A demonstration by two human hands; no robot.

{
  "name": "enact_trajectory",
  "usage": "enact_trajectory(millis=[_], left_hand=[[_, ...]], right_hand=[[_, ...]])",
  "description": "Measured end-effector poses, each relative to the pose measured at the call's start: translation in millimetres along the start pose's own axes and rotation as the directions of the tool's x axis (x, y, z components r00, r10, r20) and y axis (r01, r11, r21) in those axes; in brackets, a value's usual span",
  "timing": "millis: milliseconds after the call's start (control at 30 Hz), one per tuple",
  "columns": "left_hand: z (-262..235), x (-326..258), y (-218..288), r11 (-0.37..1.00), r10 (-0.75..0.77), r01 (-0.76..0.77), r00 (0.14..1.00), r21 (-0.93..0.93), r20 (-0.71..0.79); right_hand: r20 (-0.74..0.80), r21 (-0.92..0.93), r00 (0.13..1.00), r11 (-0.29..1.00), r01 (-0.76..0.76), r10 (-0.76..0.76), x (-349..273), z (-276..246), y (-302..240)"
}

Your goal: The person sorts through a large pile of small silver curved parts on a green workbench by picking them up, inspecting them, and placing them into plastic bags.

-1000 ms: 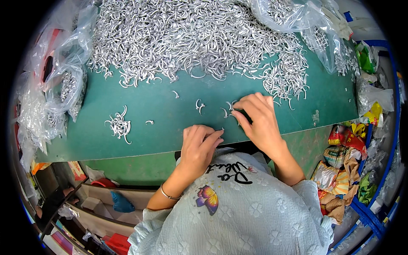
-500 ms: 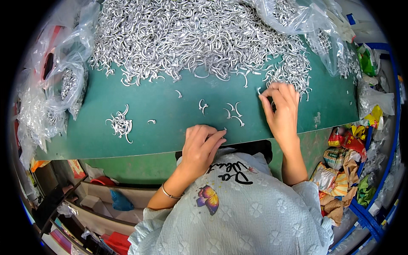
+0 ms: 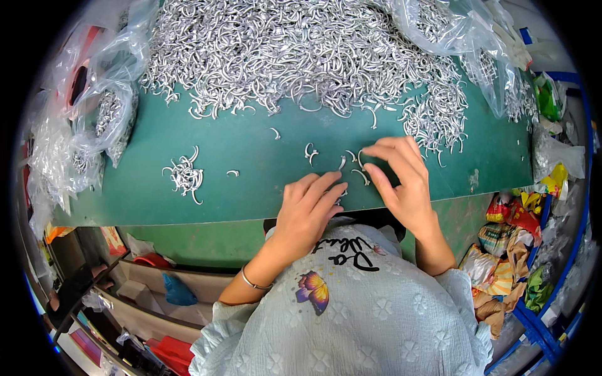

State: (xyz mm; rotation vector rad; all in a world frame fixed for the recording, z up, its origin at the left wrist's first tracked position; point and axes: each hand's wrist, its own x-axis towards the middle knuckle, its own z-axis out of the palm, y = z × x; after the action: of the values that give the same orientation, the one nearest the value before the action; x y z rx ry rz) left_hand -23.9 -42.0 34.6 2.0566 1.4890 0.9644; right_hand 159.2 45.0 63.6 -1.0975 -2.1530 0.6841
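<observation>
Hooks of silver metal lie in a big heap (image 3: pixel 301 56) across the far side of the green table (image 3: pixel 157 188), so a few loose pieces (image 3: pixel 351 164) are within easy reach near the edge, where the right hand (image 3: pixel 401 182) pinches one with curled fingers and the left hand (image 3: pixel 310 213) rests flat, fingers loose, holding nothing I can see.

My one camera sits on my head, looking steeply down and forward, close over the green desk (image 3: pixel 188 200); my chest fills the lower edge, and the fisheye bends the desk's edges near the rim.
</observation>
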Motion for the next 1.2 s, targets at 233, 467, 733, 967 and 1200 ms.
enact_trajectory(millis=[233, 467, 733, 967, 1200], left_hand=[[3.8, -7.8, -3.0, 0.999, -0.007, 0.008, 1.000, -0.039, 0.007], [2.8, -8.8, -3.4, 0.998, -0.011, 0.010, 1.000, -0.061, -0.016], [-0.7, -17.9, -4.4, 0.998, -0.020, 0.018, 0.999, -0.060, -0.032], [-0.6, -18.3, -4.7, 0.997, -0.021, 0.017, 0.998, -0.076, -0.060], [-3.6, -24.5, -5.7, 0.994, -0.080, 0.073, 0.992, -0.076, -0.102]], right_hand=[[0.076, -0.159, 0.993, 0.985, -0.073, 0.086, -14.4, 1.4, 5.6], [0.081, -0.260, 0.996, 0.965, -0.014, 0.036, 3.0, 33.5, -8.3], [0.174, -0.088, 0.977, 0.990, -0.106, 0.120, 14.5, 45.0, -18.9], [0.257, 0.073, 0.966, 0.997, -0.033, 0.013, 28.0, 65.0, -18.9], [0.323, -0.110, 0.935, 0.987, -0.113, 0.143, 44.7, 57.7, -29.6]])
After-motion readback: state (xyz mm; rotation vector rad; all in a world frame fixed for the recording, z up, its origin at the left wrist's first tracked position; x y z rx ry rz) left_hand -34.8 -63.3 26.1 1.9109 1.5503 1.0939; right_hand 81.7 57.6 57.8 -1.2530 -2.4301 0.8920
